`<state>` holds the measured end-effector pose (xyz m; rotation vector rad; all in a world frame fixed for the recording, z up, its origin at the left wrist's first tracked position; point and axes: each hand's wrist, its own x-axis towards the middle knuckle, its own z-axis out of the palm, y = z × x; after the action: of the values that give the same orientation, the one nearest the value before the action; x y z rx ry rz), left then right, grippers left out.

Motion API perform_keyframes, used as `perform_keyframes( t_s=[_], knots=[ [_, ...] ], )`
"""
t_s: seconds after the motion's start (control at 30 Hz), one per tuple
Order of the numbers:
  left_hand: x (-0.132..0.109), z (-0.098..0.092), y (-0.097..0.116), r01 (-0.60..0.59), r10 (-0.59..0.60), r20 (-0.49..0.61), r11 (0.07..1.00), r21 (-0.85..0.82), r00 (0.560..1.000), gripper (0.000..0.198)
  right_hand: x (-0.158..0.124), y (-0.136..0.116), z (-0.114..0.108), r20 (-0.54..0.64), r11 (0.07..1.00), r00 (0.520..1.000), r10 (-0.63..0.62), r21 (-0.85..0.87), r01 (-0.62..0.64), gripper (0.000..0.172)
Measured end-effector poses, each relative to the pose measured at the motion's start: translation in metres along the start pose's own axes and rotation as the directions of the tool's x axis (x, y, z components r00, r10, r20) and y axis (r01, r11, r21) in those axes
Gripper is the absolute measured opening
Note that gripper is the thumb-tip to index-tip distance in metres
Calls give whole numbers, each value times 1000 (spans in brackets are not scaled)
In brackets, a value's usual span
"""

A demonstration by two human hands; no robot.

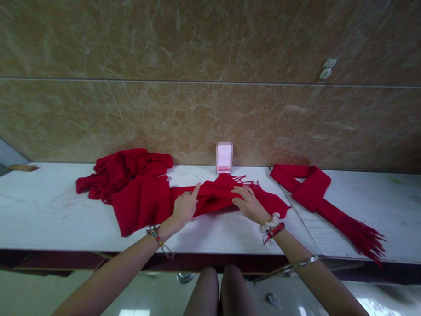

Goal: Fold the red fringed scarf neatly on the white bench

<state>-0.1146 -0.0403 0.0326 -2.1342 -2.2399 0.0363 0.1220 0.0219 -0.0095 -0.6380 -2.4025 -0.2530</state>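
Note:
A red fringed scarf (213, 198) lies lengthwise on the white counter in front of me. My left hand (185, 206) rests on its middle part, index finger stretched out; its other fingers are partly hidden. Farther right on the same cloth, my right hand (249, 205) lies with its fingers apart, near the fringe. The cloth is rumpled between both hands. On the left, a flatter red piece (141, 204) adjoins this scarf; I cannot tell whether they are one. Behind that is a crumpled heap of red cloth (128, 168).
Another red scarf (311, 191), looped over itself, lies at the right with its fringe reaching the front edge. A small whitish, blurred card or box (224, 157) stands against the brown marbled wall (209, 116). A seam crosses the white counter (53, 209) on the right.

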Motion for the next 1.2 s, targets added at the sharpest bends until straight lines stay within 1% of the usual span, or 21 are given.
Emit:
perform_keyframes(
  t_s=[0.07, 0.13, 0.2, 0.27, 0.33, 0.4, 0.47, 0.53, 0.6, 0.63, 0.67, 0.73, 0.8, 0.83, 0.9, 0.97, 1.03, 1.1, 1.2],
  knots=[
    [10, -15, -11, 62, -62, -39, 998, -7, 997, 53, -4, 8, -11, -44, 999, 998, 42, 14, -42, 24],
    [20, -32, -25, 110, -109, -84, 994, 9, 991, 51, -11, 18, -25, -93, 992, 988, 126, 26, -124, 24],
    [30, -46, -41, 148, -143, -118, 989, 30, 983, 50, -20, 32, -41, -153, 972, 960, 234, 27, -232, 23],
    [39, -54, -57, 176, -168, -151, 984, 40, 974, 51, -32, 51, -56, -228, 938, 913, 339, 10, -346, 21],
    [48, -56, -68, 186, -180, -175, 982, 22, 968, 51, -44, 71, -66, -329, 889, 843, 426, -18, -457, 18],
    [54, -53, -71, 169, -167, -174, 986, -6, 970, 50, -56, 89, -68, -387, 836, 781, 491, -42, -547, 17],
    [58, -47, -64, 135, -138, -139, 990, -27, 981, 52, -62, 99, -60, -351, 801, 766, 538, -72, -595, 16],
    [57, -39, -51, 97, -100, -92, 995, -35, 991, 56, -62, 97, -49, -280, 785, 777, 564, -111, -610, 17],
    [52, -29, -35, 70, -71, -60, 997, -22, 996, 59, -54, 82, -37, -231, 794, 800, 554, -141, -591, 20],
    [48, -24, -28, 67, -67, -58, 998, -3, 996, 60, -48, 71, -33, -212, 814, 821, 530, -146, -563, 22],
    [42, -19, -21, 82, -81, -55, 996, 17, 995, 61, -42, 57, -29, -175, 847, 855, 489, -142, -513, 24],
    [29, -9, -9, 104, -104, -27, 994, 24, 994, 65, -30, 28, -22, -47, 923, 930, 365, -113, -368, 24],
    [16, -1, -1, 73, -72, 51, 997, -20, 996, 74, -21, 2, -16, 83, 966, 965, 248, -102, -239, 21],
    [10, 3, 2, 42, -38, 94, 998, -44, 995, 81, -18, -9, -12, 139, 978, 971, 194, -100, -181, 19],
    [2, 11, 6, -15, 27, 149, 997, -79, 988, 90, -15, -24, -3, 221, 990, 968, 122, -102, -101, 18],
    [-1, 17, 9, -37, 53, 159, 994, -106, 986, 90, -13, -31, 6, 261, 992, 961, 91, -105, -65, 18],
    [-3, 21, 13, -27, 48, 144, 989, -145, 988, 83, -13, -32, 14, 281, 994, 956, 78, -99, -52, 15],
    [-4, 24, 17, -32, 48, 97, 987, -158, 994, 79, -12, -32, 21, 290, 995, 954, 72, -90, -48, 17],
    [-8, 27, 23, -145, 151, 34, 982, -123, 988, 75, -12, -31, 27, 294, 996, 954, 58, -83, -35, 22]
  ],
)
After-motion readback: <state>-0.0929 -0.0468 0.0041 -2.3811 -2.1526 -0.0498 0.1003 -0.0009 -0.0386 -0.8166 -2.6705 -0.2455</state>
